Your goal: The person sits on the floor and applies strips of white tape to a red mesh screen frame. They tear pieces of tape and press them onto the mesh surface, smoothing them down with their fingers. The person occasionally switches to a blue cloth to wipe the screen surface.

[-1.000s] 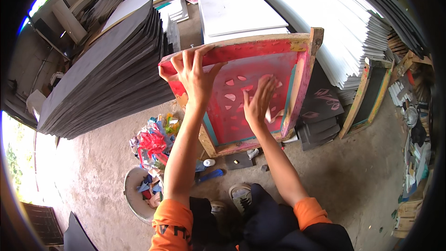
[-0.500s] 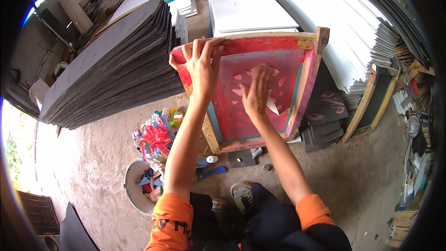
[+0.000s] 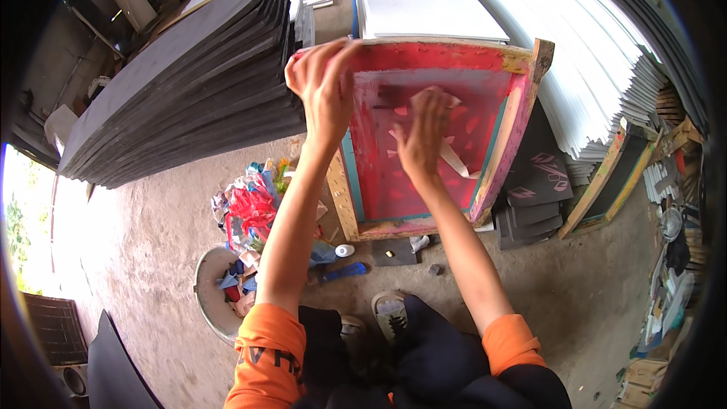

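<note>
A wooden screen-printing frame stands tilted before me, its mesh stained red and pink with small pale shapes. Teal tape borders the mesh. Curled over the frame's upper left corner are the fingers of my left hand, gripping it. My right hand is pressed against the middle of the mesh, its fingers blurred by motion. From under it trails a pale pinkish rag; most of the rag is hidden beneath the palm. A dark wet-looking smear lies left of those fingers.
Stacks of black sheets and white sheets rise behind. A bucket of scraps, a colourful rag pile, a white-capped bottle and a blue tool are on the floor. Another frame leans at right.
My right hand has moved slightly up across the mesh, and the trailing rag end has shifted. The left hand stays on the frame's upper left corner. The view has shifted a little.
</note>
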Demonstrator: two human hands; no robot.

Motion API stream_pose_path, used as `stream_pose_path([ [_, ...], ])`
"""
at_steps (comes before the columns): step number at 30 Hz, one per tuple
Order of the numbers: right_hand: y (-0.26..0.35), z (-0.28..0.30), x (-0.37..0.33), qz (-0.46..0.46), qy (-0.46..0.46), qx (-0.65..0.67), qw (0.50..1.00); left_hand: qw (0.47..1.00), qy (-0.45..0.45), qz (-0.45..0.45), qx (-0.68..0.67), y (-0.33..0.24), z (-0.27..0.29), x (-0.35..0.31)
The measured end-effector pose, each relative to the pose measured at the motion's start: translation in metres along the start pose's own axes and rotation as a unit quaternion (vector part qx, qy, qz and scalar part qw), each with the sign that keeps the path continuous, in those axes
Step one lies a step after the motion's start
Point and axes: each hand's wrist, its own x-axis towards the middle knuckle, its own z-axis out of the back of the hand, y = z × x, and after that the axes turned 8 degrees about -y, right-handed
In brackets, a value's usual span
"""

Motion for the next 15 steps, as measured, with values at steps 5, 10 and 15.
stream_pose_path([
  [5, -0.018, -0.011, -0.068, 0.102, 0.092, -0.003, 0.99, 0.982, -0.056, 0.178, 0.04, 0.011, -0.002, -0.024],
  [10, -0.021, -0.003, -0.035, -0.001, -0.009, -0.041, 0.999, 0.958, -0.062, 0.277, -0.037, 0.006, -0.003, -0.03],
  [15, 0.029, -0.006, -0.025, 0.103, 0.087, 0.036, 0.99, 0.953, -0.106, 0.261, -0.11, 0.012, 0.0, -0.034],
])
